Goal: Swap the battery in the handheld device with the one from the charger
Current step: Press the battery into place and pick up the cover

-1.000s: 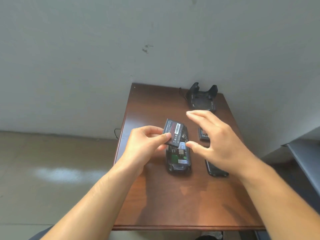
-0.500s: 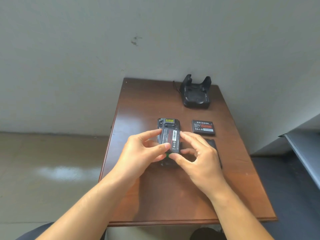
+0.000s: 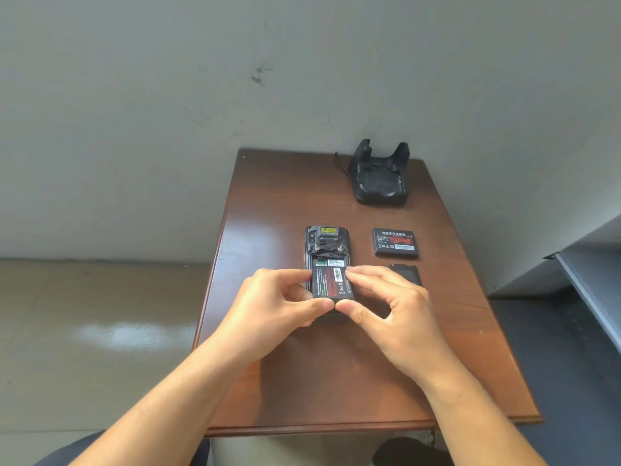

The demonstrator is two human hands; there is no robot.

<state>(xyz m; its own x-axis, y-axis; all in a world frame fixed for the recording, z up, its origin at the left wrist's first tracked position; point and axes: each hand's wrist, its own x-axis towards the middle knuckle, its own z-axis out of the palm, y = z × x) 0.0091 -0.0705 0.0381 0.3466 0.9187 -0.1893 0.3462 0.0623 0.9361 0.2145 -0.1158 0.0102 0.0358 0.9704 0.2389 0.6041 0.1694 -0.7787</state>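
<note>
1. My left hand (image 3: pixel 275 304) and right hand (image 3: pixel 393 307) each hold a pinch grip on the fresh battery (image 3: pixel 331 282), thumbs at its near edge, fingers at its sides.
2. It sits tilted over the open bay of the handheld device (image 3: pixel 326 245): seating step in hand.
3. Next: align contacts at the far end, press flat.
4. Far right on the table (image 3: pixel 268 210): spare battery (image 3: pixel 396 242), then the empty charger (image 3: pixel 379 179).

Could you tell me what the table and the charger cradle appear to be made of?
The table looks like wood or a wood-look veneer with a glossy varnish: reddish-brown grain and soft window glare near its left edge. Which of the two cannot be told. The charger cradle appears to be moulded black plastic, matt to satin, judging by its rounded one-piece shape and dull highlights.
</note>
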